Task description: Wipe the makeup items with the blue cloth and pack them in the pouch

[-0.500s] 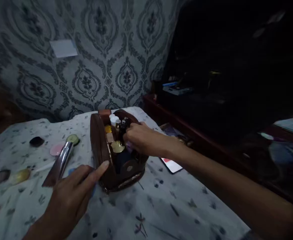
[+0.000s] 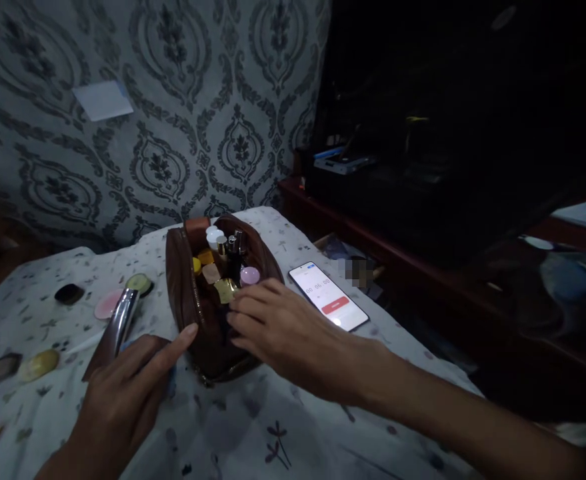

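Observation:
A brown zip cosmetics bag (image 2: 180, 280) stands unzipped on the bed, packed with small bottles and jars. My left hand (image 2: 123, 393) is at its near left corner, the index finger stretched out against the zipped edge; the other fingers are bent, and something blue shows partly beneath them. My right hand (image 2: 283, 327) reaches over the bag's near right side, fingers loosely bent and apart, tips down in the opening by a round gold lid (image 2: 226, 290). A pink-lidded jar (image 2: 249, 275) sits just beyond those fingers. Dark-capped bottles (image 2: 233, 245) and white caps (image 2: 215, 238) stand at the back.
Right of the bag lies a phone (image 2: 330, 297) with a lit timer. To the left are a silver-capped tube (image 2: 117, 327), a green round item (image 2: 139, 285), a pink disc (image 2: 107, 304), a black round item (image 2: 69, 294) and a yellow one (image 2: 40, 365). Patterned wallpaper rises behind.
My right hand has moved from the dark bottles at the back toward the bag's near side, uncovering the bottles, the pink-lidded jar and the phone. My left hand stays at the bag's edge.

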The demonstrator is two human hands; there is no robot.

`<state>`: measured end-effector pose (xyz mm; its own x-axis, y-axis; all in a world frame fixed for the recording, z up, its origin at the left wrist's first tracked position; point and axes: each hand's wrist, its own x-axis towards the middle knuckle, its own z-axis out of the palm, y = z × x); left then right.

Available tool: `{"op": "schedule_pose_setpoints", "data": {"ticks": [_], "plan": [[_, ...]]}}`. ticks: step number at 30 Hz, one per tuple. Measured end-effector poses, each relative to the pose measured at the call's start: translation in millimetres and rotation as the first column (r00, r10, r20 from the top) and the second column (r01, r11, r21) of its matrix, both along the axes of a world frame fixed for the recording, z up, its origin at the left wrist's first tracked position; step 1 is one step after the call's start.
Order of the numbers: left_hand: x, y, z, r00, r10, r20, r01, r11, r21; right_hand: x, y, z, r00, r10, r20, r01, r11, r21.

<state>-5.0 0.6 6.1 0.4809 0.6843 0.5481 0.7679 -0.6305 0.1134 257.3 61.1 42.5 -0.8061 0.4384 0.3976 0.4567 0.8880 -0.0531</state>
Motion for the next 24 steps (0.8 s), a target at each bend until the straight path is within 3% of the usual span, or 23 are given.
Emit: {"op": "schedule_pose_setpoints", "data": {"ticks": [4,8,13,16,19,21,24], "plan": [[1.6,0.0,0.5,1.0,-0.007,0.001,0.007,1.0,-0.012,10.1,-21.4,-19.6,1.0,0.018,-0.009,-0.018,0.999,-0.042],[8.1,2.2,3.3,1.0,-0.006,0.014,0.007,1.0,-0.021,13.5,-29.2,-30.3,0.991,-0.002,-0.134,-0.004,0.999,-0.045],[16.8,1.6,7.4,1.0,-0.002,-0.018,0.002,1.0,0.01,-4.9,-30.7,-36.2,0.971,-0.057,-0.233,0.064,0.998,0.02],[12.8,-3.9,1.2,0.998,0.035,-0.053,-0.034,0.999,0.011,-21.8,-30.6,-37.1,0.963,-0.078,-0.256,0.092,0.995,0.042],[-4.7,-10.8,-11.4,0.983,0.155,-0.097,-0.154,0.988,0.014,-34.2,-29.9,-35.5,0.946,-0.114,-0.304,0.133,0.99,0.042],[-23.3,-12.6,-18.2,0.933,0.316,-0.17,-0.321,0.947,0.001,-39.3,-30.9,-33.0,0.925,-0.13,-0.357,0.165,0.984,0.068],[-54.6,-8.7,-22.5,0.758,0.577,-0.304,-0.624,0.778,-0.08,-48.2,-38.4,-28.2,0.883,-0.14,-0.449,0.217,0.968,0.125]]}}
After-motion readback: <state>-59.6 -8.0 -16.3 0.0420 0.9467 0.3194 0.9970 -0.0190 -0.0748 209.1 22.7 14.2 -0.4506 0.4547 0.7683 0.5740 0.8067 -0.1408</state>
